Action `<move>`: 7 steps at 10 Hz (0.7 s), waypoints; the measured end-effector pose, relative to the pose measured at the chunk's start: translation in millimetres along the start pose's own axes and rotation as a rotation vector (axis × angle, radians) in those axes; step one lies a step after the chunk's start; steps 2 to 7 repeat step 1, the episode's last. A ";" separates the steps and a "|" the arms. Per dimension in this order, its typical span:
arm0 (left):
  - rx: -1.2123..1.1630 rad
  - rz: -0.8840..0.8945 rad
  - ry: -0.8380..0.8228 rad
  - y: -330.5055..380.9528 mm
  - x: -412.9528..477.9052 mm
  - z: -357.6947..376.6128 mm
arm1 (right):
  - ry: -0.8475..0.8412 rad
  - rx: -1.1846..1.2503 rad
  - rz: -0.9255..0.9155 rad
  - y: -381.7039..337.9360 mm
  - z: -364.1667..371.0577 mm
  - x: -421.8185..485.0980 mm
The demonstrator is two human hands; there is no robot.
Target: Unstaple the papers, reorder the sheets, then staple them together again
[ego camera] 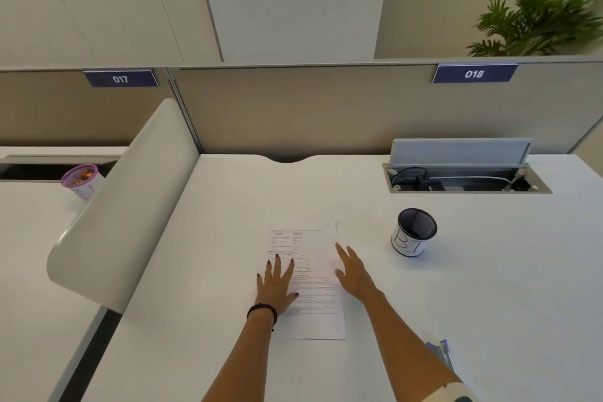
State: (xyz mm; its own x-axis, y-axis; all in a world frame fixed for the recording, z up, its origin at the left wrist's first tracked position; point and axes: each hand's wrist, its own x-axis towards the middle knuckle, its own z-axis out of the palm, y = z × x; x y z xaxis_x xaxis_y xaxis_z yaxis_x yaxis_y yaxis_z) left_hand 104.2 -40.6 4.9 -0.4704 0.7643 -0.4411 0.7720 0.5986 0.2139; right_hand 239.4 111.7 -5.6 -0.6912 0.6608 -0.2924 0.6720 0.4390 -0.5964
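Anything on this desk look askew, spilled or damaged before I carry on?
Little stands out. The printed white papers lie slightly skewed on the white desk, pinned flat by the left hand, the right hand at their edge. The grey cable hatch lid at the back stands open, exposing cables. Nothing looks spilled or torn.

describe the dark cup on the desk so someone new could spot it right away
Start at the white desk under the blue 018 sign. Right of the printed papers, in front of the open cable tray, stands the cup. Unlike the purple-rimmed cup on the neighbouring desk, it has a dark interior and a hand-lettered white label.
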 end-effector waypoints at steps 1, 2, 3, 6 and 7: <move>0.063 0.066 0.164 21.1 -4.4 -35.4 | 0.058 0.000 -0.053 -9.7 -24.1 -4.6; 0.063 0.066 0.164 21.1 -4.4 -35.4 | 0.058 0.000 -0.053 -9.7 -24.1 -4.6; 0.063 0.066 0.164 21.1 -4.4 -35.4 | 0.058 0.000 -0.053 -9.7 -24.1 -4.6; 0.063 0.066 0.164 21.1 -4.4 -35.4 | 0.058 0.000 -0.053 -9.7 -24.1 -4.6; 0.063 0.066 0.164 21.1 -4.4 -35.4 | 0.058 0.000 -0.053 -9.7 -24.1 -4.6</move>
